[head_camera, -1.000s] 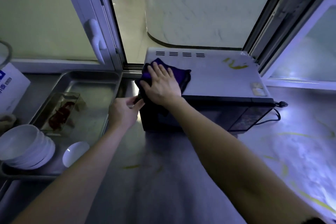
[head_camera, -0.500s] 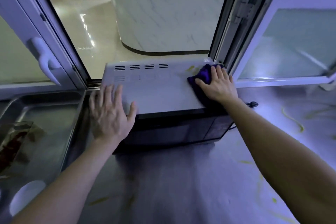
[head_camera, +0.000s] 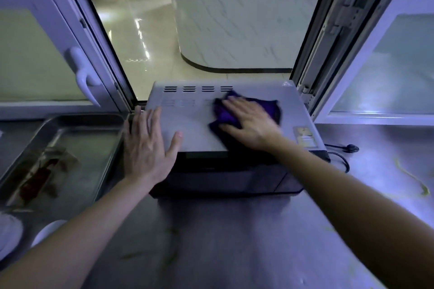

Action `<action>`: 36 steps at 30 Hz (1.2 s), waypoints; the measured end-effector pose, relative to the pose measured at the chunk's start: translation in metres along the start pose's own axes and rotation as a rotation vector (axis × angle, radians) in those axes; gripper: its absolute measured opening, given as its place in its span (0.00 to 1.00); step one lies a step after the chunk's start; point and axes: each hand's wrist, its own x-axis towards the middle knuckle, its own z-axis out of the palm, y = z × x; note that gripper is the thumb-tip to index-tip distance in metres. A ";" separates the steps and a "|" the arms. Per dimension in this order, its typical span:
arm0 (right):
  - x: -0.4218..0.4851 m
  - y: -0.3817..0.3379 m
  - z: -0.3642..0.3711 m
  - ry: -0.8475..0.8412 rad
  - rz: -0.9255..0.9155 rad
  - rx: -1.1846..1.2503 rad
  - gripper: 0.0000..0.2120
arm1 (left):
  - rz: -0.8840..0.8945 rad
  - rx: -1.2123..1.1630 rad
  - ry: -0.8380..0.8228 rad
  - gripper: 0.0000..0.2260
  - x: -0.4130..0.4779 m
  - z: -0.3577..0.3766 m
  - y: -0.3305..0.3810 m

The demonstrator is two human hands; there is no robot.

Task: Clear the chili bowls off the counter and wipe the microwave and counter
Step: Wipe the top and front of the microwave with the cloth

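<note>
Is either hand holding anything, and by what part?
Nothing is gripped. The right hand presses flat on the middle of the purple cloth; the left hand rests on the microwave, at its front left corner.

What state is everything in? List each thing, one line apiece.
microwave: door shut
purple cloth: lying on the microwave top
right hand: flat, pressing the cloth
left hand: flat, resting on the microwave's left edge
window: open
counter: streaked yellow at the right
plug: loose on the counter
</note>
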 end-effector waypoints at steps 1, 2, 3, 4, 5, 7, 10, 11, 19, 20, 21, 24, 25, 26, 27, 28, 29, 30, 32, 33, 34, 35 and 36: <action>-0.009 0.028 -0.007 0.016 0.090 -0.012 0.42 | -0.033 -0.003 0.005 0.33 0.002 0.000 -0.006; -0.014 0.053 -0.013 0.031 0.187 -0.026 0.42 | -0.075 0.003 0.018 0.32 0.004 0.001 -0.011; -0.012 0.072 -0.017 0.041 0.274 -0.039 0.41 | -0.122 0.001 0.030 0.32 0.004 0.002 -0.016; -0.002 0.082 -0.018 0.050 0.342 -0.048 0.41 | -0.158 -0.016 0.039 0.32 0.003 0.004 -0.018; 0.014 0.084 -0.017 0.062 0.393 -0.048 0.40 | -0.173 -0.046 0.046 0.32 0.001 0.006 -0.018; 0.061 0.063 -0.009 0.085 0.422 -0.042 0.40 | -0.165 -0.105 0.048 0.31 -0.002 0.009 -0.015; 0.132 -0.023 0.007 0.075 0.226 -0.033 0.35 | -0.163 -0.149 0.046 0.29 -0.001 0.006 -0.014; 0.148 -0.061 0.013 0.059 0.136 -0.014 0.34 | -0.173 -0.153 0.046 0.29 0.000 0.006 -0.015; 0.107 -0.044 0.012 -0.007 0.061 0.031 0.37 | -0.174 -0.183 0.025 0.28 -0.004 0.001 -0.015; 0.089 -0.009 0.004 0.022 0.160 0.017 0.37 | -0.176 -0.183 0.025 0.29 -0.005 0.000 -0.014; 0.071 0.023 -0.004 0.039 0.258 0.010 0.37 | -0.175 -0.186 0.026 0.28 -0.004 -0.001 -0.013; 0.059 0.058 -0.015 0.087 0.458 -0.020 0.37 | -0.166 -0.186 0.038 0.27 -0.003 0.001 -0.013; 0.072 0.046 -0.012 0.102 0.464 -0.032 0.38 | -0.170 -0.184 0.036 0.26 -0.003 0.002 -0.013; 0.091 0.025 -0.006 0.108 0.434 -0.032 0.37 | -0.176 -0.185 0.032 0.26 -0.003 0.002 -0.013; 0.112 -0.003 0.001 0.104 0.369 -0.027 0.36 | -0.186 -0.190 0.029 0.26 -0.004 0.001 -0.013; 0.134 -0.036 0.008 0.088 0.285 -0.019 0.35 | -0.196 -0.194 0.031 0.26 -0.004 0.001 -0.012; 0.152 -0.072 0.015 0.062 0.200 -0.008 0.33 | -0.205 -0.196 0.033 0.26 -0.003 0.000 -0.012; 0.167 -0.107 0.022 0.041 0.124 0.010 0.32 | -0.212 -0.192 0.034 0.26 -0.002 0.000 -0.011; 0.176 -0.154 0.027 0.032 0.049 0.061 0.32 | -0.206 -0.182 0.036 0.27 -0.002 0.000 -0.012; 0.172 -0.157 0.027 0.022 0.036 0.082 0.33 | -0.201 -0.182 0.037 0.27 -0.001 0.000 -0.013; 0.165 -0.144 0.026 0.005 0.032 0.101 0.34 | -0.200 -0.184 0.028 0.27 -0.001 0.001 -0.014; 0.152 -0.119 0.022 -0.001 0.056 0.102 0.34 | -0.200 -0.185 0.018 0.27 -0.001 0.001 -0.016; 0.137 -0.086 0.016 0.017 0.117 0.089 0.34 | -0.199 -0.185 0.014 0.27 -0.003 0.001 -0.017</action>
